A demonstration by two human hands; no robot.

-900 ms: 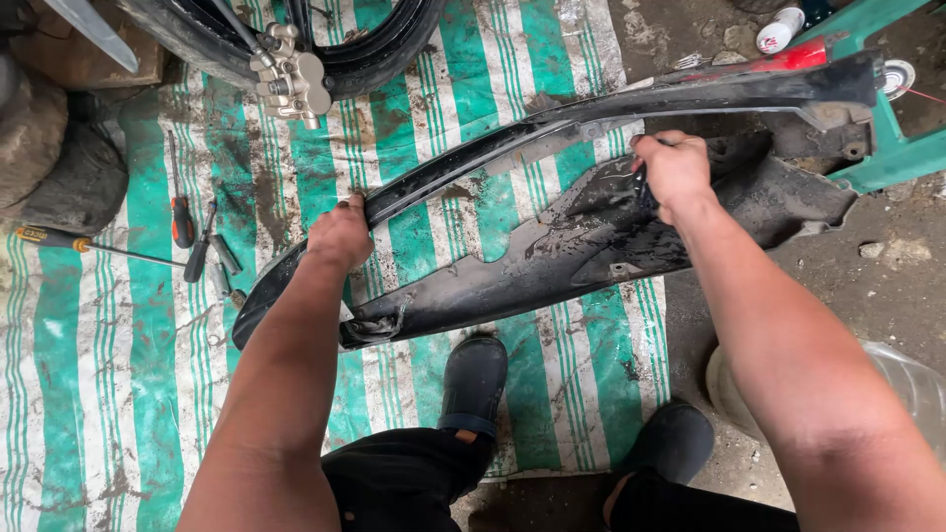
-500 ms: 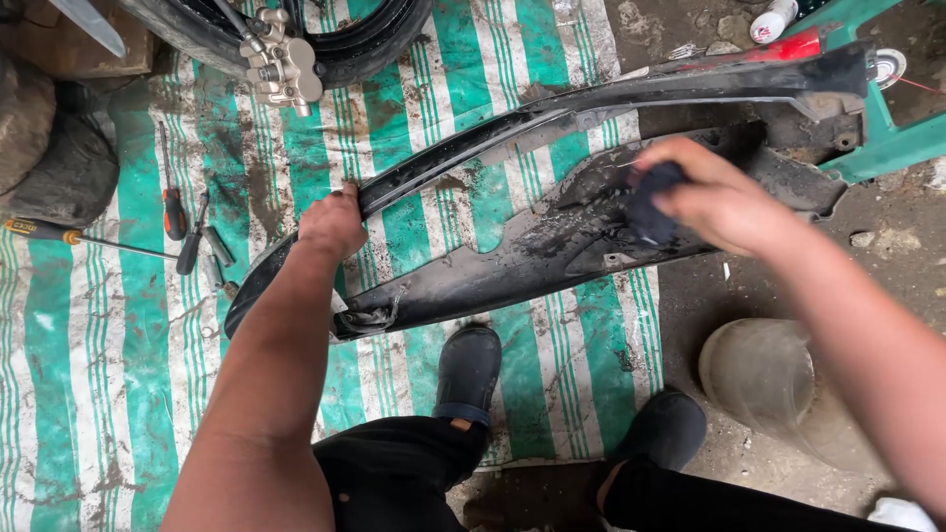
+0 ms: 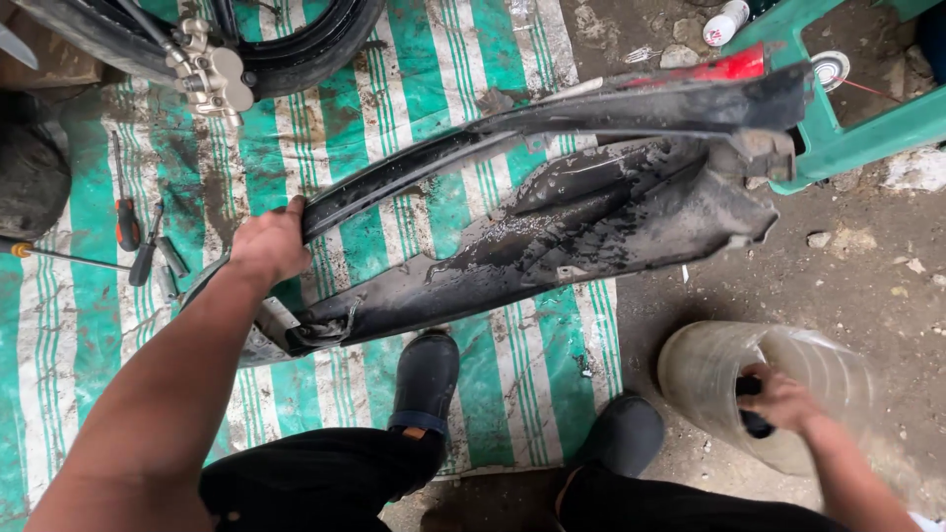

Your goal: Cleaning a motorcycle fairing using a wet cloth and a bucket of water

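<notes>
A long, muddy black plastic body panel [image 3: 552,222] of a motorbike lies tilted over a green-and-white striped tarp [image 3: 493,59]. My left hand [image 3: 268,244] grips its upper rim near the left end. My right hand [image 3: 780,399] reaches into the cut-open top of a cloudy plastic jug [image 3: 709,369] at the lower right and is closed on a small dark cloth or sponge [image 3: 755,422]. The panel's inner face looks wet and streaked with dirt. My two black shoes stand below the panel.
A tyre with a metal brake caliper [image 3: 209,74] lies at the top left. Screwdrivers and sockets [image 3: 138,232] rest on the tarp at the left. A green plastic chair [image 3: 847,118] stands at the top right beside a small white bottle [image 3: 726,22].
My right hand left the panel's inner face and dropped down to the right into the plastic jug, still holding the dark cloth. My left hand kept its grip on the rim.
</notes>
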